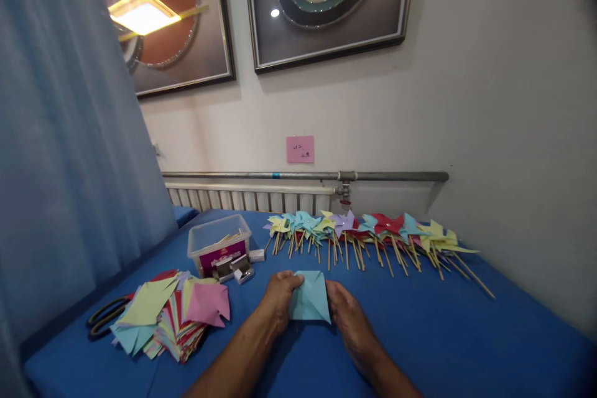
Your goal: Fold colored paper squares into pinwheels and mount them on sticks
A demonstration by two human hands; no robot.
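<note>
A light blue square of paper [310, 298] with cuts at its corners is held up over the blue-covered table. My left hand [281, 295] pinches its left side, thumb on the front face. At the paper's right edge is my right hand [345, 311], its fingers partly behind the sheet, so their grip is hidden. To the left lies a pile of cut paper squares [180, 323] in yellow, pink, red and blue. Beyond my hands, finished paper pinwheels [345, 224] on thin wooden sticks lie in a long row.
A clear plastic box [219, 239] holding sticks stands at the back left, with small open boxes [236, 267] in front. Black-handled scissors [105, 317] lie partly under the paper pile. A radiator [252, 199] and pipe run along the wall; a blue curtain [69, 137] hangs at left.
</note>
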